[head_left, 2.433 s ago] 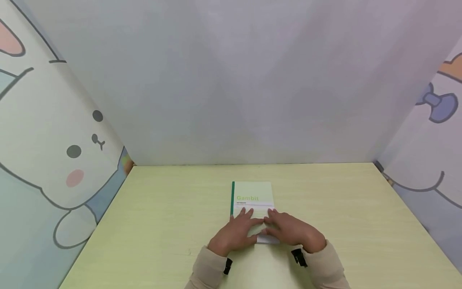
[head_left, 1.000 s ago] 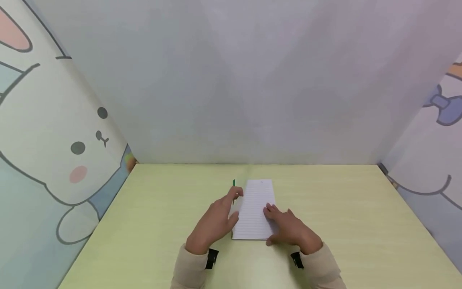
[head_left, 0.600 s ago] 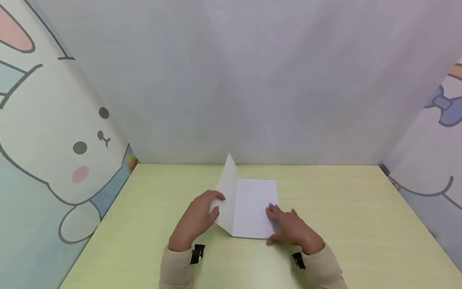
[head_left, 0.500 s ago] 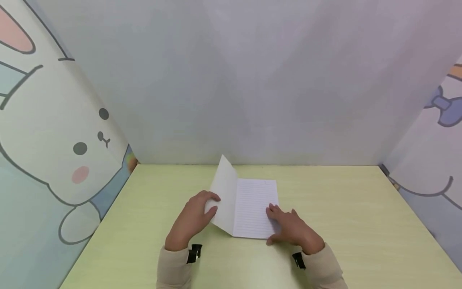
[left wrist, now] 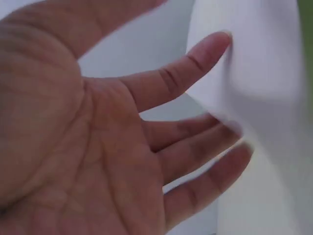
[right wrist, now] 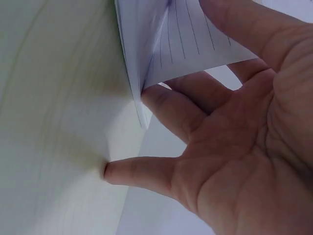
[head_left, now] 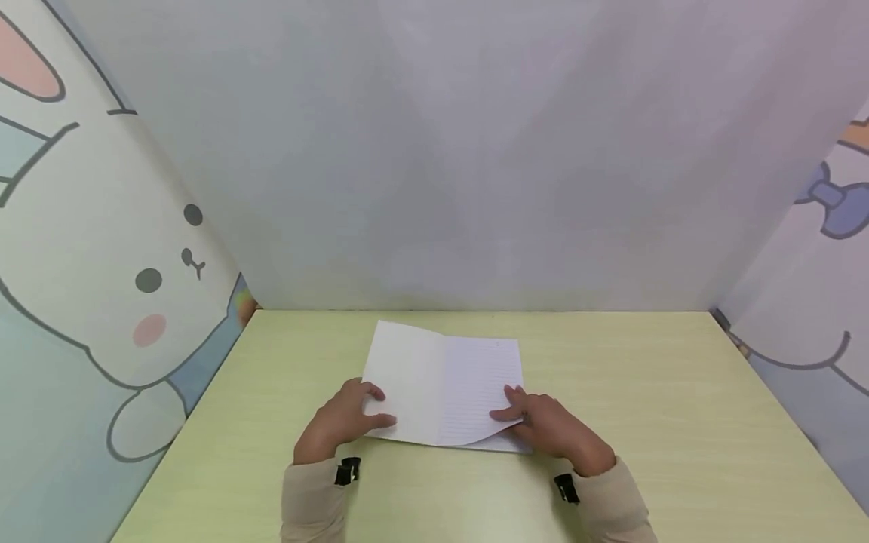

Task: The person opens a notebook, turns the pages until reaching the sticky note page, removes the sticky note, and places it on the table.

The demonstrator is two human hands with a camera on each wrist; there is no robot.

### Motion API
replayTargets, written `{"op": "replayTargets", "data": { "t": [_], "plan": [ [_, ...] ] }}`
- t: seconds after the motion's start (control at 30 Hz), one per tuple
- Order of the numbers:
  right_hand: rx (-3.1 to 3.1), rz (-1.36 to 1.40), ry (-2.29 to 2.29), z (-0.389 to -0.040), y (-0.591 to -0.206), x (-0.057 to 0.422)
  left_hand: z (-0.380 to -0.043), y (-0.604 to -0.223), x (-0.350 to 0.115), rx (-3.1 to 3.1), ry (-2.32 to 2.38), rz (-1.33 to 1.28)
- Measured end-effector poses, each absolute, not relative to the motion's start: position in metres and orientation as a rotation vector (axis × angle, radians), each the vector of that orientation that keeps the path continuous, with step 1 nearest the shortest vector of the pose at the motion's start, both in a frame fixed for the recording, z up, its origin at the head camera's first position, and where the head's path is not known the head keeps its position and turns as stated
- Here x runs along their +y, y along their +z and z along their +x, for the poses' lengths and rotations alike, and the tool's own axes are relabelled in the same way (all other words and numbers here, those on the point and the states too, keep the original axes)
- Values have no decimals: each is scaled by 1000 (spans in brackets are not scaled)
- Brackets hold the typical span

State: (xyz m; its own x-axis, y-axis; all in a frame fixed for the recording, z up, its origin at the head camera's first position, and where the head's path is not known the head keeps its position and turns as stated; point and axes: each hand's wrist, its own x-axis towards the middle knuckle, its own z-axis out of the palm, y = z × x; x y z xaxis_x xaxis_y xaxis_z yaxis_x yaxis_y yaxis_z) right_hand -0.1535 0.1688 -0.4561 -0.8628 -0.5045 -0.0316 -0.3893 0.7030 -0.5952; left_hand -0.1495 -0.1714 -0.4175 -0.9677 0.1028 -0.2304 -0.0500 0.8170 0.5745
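A notebook (head_left: 475,385) lies spread on the table, its blank white inner cover (head_left: 403,377) on the left and a lined page on the right. The cover's far left corner stands a little raised. My left hand (head_left: 336,418) is at the cover's left edge, thumb and index finger over its inner face; in the left wrist view the fingers (left wrist: 195,63) are fairly straight and touch the white sheet. My right hand (head_left: 553,426) pinches the lined page (right wrist: 195,54) near its lower right corner, thumb above and fingers beneath. The page curls up off the sheets below.
The pale yellow wooden table (head_left: 611,362) reaches back to a grey-white back panel (head_left: 475,166). Side panels with cartoon prints (head_left: 122,286) flank it. Beige sleeves (head_left: 312,498) and black wrist straps sit at both wrists.
The notebook's cover has been turned over from right to left by my left hand, which moved left and lower. My right hand now has the lined page's corner lifted.
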Motion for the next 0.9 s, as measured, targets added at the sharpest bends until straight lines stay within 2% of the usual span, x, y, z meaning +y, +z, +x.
{"op": "replayTargets", "data": {
  "t": [0.13,0.3,0.4,0.6,0.9],
  "plan": [
    [2692,-717,-942,-156,-458,171,-154,-430,-163,2708,851,114],
    [2648,-652,-998,-157,-458,171,-159,-442,-138,2664,878,433],
    [2630,-634,-1011,-158,-458,171,-160,-448,-121,2622,877,535],
    [2606,-653,-1009,-160,-457,173,-158,-455,-96,2619,812,501],
    [2600,-610,-1068,-160,-455,176,-158,-457,-84,2689,776,493]
  ]
}}
